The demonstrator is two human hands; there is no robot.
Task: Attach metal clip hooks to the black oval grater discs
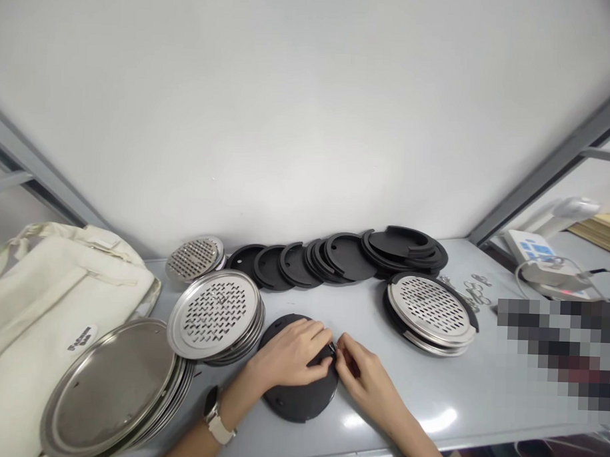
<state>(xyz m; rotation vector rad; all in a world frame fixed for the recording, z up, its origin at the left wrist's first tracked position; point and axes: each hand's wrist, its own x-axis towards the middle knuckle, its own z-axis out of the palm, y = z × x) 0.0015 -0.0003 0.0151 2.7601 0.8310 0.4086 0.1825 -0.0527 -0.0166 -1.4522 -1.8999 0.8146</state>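
The left hand (295,351) lies over the black disc (299,400) on the table (352,313), the right hand's (360,370) fingertips bunched by a metal clip (332,348) at its edge; I cannot tell whether either pinches it. If the disc twists, the clip could slip.

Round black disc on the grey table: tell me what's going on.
A person's left hand rests on the round black disc; the right hand is at its edge, by a shiny piece too small to identify. Round perforated silver metal plates are stacked to its left; more round black discs lie by the white wall.
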